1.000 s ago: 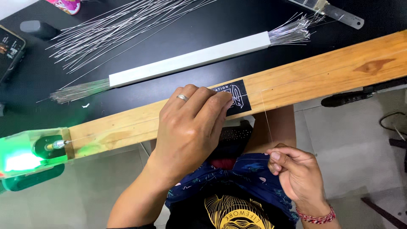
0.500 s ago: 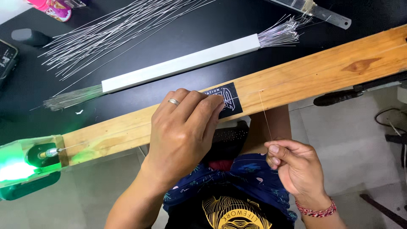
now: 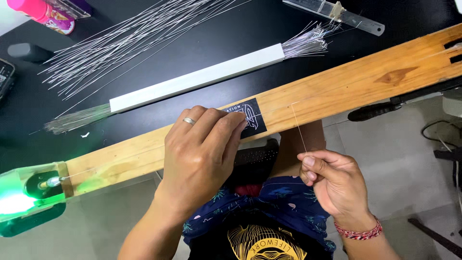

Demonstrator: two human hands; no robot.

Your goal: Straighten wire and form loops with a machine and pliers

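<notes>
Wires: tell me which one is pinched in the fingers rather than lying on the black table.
The single thin wire running from the wooden plank down to the right hand; the loose wires lie fanned out, untouched.

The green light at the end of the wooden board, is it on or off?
On. The green light at the wooden board's left end glows brightly, tinting its clear housing.

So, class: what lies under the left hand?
The left hand presses on the wooden plank, beside a black label. Whatever lies beneath the palm is hidden.
</notes>
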